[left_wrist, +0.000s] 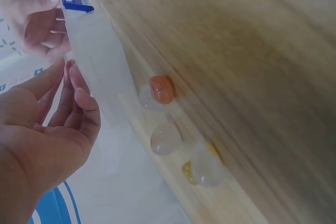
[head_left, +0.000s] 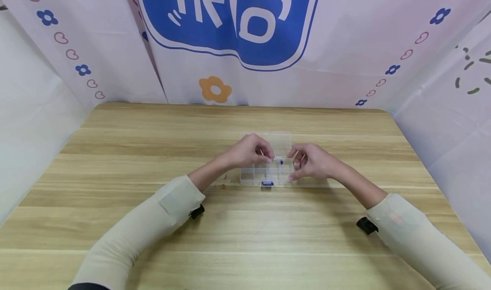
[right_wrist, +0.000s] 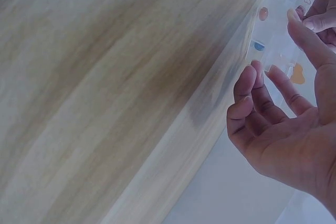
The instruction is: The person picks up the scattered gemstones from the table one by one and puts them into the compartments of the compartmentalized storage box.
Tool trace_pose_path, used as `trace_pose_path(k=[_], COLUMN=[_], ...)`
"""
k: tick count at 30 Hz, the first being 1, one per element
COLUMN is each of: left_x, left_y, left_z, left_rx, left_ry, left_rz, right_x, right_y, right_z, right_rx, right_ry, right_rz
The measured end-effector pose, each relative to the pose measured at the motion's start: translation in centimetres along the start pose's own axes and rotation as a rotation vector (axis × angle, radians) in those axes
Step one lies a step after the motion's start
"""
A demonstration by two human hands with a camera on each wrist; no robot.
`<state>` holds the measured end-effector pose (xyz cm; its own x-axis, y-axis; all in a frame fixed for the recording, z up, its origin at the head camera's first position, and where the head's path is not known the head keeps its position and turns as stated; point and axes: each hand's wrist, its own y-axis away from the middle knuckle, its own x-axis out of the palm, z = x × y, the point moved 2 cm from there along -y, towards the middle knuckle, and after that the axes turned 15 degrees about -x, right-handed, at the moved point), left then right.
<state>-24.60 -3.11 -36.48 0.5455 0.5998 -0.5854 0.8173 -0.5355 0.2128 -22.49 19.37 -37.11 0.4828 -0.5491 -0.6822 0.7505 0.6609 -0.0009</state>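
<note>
A clear plastic compartment box (head_left: 247,177) lies on the table with its lid (head_left: 283,140) folded back and a blue latch (head_left: 267,183) at its front. My left hand (head_left: 251,150) hovers over the box, thumb and fingertips brought close together; I cannot tell whether something small sits between them. At the box's right side is my right hand (head_left: 312,161), fingers loosely bent and spread around that edge with nothing in them. Inside the box are a small blue piece (right_wrist: 259,46) and a reddish piece (right_wrist: 263,13).
Left of the box, small loose pieces lie on the wooden table (head_left: 245,239): an orange one (left_wrist: 161,88), clear rounded ones (left_wrist: 166,138) and a yellow one (left_wrist: 189,172). A printed white cloth (head_left: 326,76) hangs behind the table's back edge.
</note>
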Motion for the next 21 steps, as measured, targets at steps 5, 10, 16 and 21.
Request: trace_pose_path(k=[5, 10, 16, 21], left_x=[0.18, 0.34, 0.47, 0.29], left_y=[-0.26, -0.42, -0.48, -0.23], left_z=[-0.01, 0.0, -0.07, -0.1], left_rx=[0.019, 0.014, -0.007, -0.003], left_ry=[-0.016, -0.027, -0.044, -0.053], left_rz=[0.004, 0.0, -0.013, -0.027], right_x=[-0.06, -0.07, -0.06, -0.03], right_y=[0.04, 0.04, 0.03, 0.02], right_z=[0.1, 0.1, 0.03, -0.03], right_rx=[0.003, 0.002, 0.003, -0.004], right_ry=[-0.001, 0.002, -0.001, -0.01], right_rz=[0.001, 0.002, 0.001, -0.001])
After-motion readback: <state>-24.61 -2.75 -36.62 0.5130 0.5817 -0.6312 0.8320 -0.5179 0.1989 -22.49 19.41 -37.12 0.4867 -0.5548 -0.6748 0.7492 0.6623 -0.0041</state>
